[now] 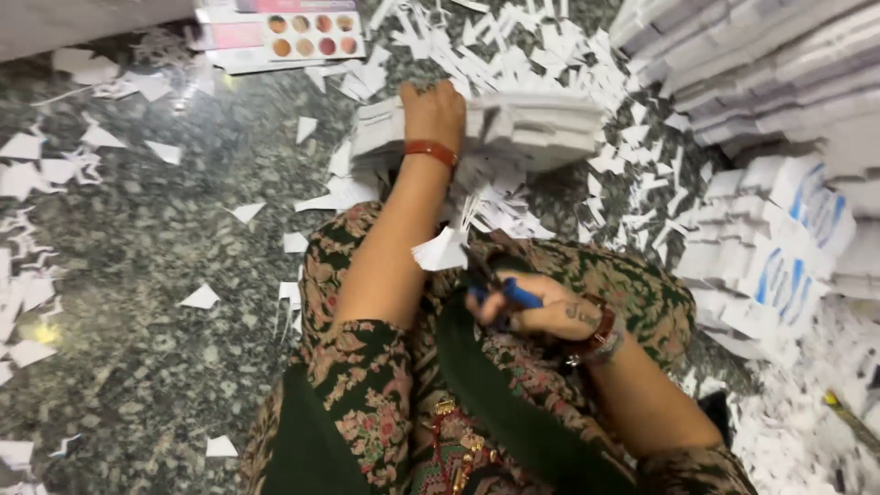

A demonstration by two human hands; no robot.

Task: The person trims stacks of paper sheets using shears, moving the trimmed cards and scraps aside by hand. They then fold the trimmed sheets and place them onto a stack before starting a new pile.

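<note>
The person sits on the dark speckled stone floor (165, 238), and the left hand (434, 110) is stretched out far in front, laid flat with fingers pressing down on top of a low stack of white folded card boxes (532, 128). The stack looks light and a bit springy, and thin card like that bends and slides easily, so I think it is best gripped by the edge of a few pieces at once, with the thumb under and the fingers on top. The right hand (550, 312) is down close to the lap, curled tight around a pair of scissors with blue handles (500, 291). Just above that hand, between the two hands, is a small white paper piece with a fringed edge (442, 249); it looks very thin and would tear easily. Little white paper scraps (632, 174) lie all around both hands. To the right of the right hand are big piles of flat white cartons with blue marks (779, 257). Far off past the left hand lies a flat pink carton showing round colour dots (293, 35).
</note>
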